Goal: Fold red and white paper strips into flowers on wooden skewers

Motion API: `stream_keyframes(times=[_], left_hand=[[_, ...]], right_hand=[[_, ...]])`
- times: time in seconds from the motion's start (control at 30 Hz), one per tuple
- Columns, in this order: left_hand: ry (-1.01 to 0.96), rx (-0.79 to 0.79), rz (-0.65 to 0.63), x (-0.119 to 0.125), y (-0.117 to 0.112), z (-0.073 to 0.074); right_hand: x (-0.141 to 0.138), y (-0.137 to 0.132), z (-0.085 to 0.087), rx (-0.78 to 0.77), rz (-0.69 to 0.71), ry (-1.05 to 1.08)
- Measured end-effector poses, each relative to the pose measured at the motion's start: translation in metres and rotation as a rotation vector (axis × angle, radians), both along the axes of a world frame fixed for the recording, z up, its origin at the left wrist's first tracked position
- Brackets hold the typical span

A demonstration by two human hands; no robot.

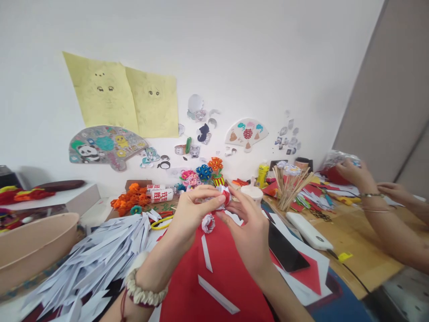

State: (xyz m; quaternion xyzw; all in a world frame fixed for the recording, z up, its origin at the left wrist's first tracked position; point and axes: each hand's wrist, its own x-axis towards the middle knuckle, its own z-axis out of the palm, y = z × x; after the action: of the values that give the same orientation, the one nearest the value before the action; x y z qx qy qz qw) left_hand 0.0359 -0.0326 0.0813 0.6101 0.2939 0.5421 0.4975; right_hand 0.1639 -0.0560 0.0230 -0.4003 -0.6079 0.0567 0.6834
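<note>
A small folded paper piece in red and white is pinched between my two hands above the red sheet. My left hand closes on its left side, thumb stretched along it. From the right, the fingertips of my right hand press on the same piece. Just below the fingers shows a white paper ring with red edges; whether it joins the held piece, I cannot tell. Two folded white paper strips lie on the red sheet beneath my hands.
A big pile of white paper strips lies at left, beside a beige basin. On the right are a black phone, a white power bank and a bundle of sticks. Another person's hand reaches in at far right.
</note>
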Motion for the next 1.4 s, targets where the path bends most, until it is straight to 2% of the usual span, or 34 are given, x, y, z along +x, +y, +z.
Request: stream_keyframes(times=[0.1, 0.23, 0.3, 0.37, 0.5, 0.57, 0.6, 0.73, 0.97, 1.1, 1.23, 1.4], left_hand=[[0.147, 0.173, 0.108, -0.002, 0.002, 0.0], [0.531, 0.493, 0.392, -0.004, -0.001, 0.004], [0.617, 0.585, 0.444, -0.004, -0.003, 0.005], [0.635, 0.673, 0.456, -0.004, -0.004, 0.005], [0.686, 0.793, 0.471, -0.003, -0.004, 0.002], [0.721, 0.802, 0.462, -0.002, -0.005, 0.001], [0.732, 0.793, 0.458, -0.002, -0.006, 0.0], [0.72, 0.718, 0.435, 0.002, -0.009, 0.0], [0.433, 0.752, 0.273, -0.005, -0.005, 0.006], [0.589, 0.93, 0.217, -0.016, -0.004, 0.014], [0.798, 1.119, 0.32, -0.02, -0.004, 0.016], [0.869, 1.105, 0.443, -0.019, -0.008, 0.016]], right_hand=[[-0.003, 0.006, -0.004, 0.029, 0.04, 0.114], [-0.004, 0.01, -0.008, 0.113, -0.029, 0.161], [-0.004, 0.008, -0.007, 0.09, 0.04, 0.253], [-0.004, 0.006, -0.005, -0.017, 0.193, 0.436], [0.0, 0.005, 0.001, -0.293, 0.649, 0.771], [0.002, 0.008, 0.003, -0.309, 0.827, 0.808], [0.002, 0.009, 0.003, -0.281, 0.872, 0.81], [0.004, 0.012, 0.002, -0.153, 0.907, 0.792], [0.011, 0.01, 0.002, -0.097, 0.941, 0.726], [0.016, 0.012, 0.004, -0.198, 0.912, 0.655], [0.02, 0.016, 0.007, -0.27, 0.91, 0.573], [0.024, 0.028, 0.017, -0.384, 1.046, 0.553]])
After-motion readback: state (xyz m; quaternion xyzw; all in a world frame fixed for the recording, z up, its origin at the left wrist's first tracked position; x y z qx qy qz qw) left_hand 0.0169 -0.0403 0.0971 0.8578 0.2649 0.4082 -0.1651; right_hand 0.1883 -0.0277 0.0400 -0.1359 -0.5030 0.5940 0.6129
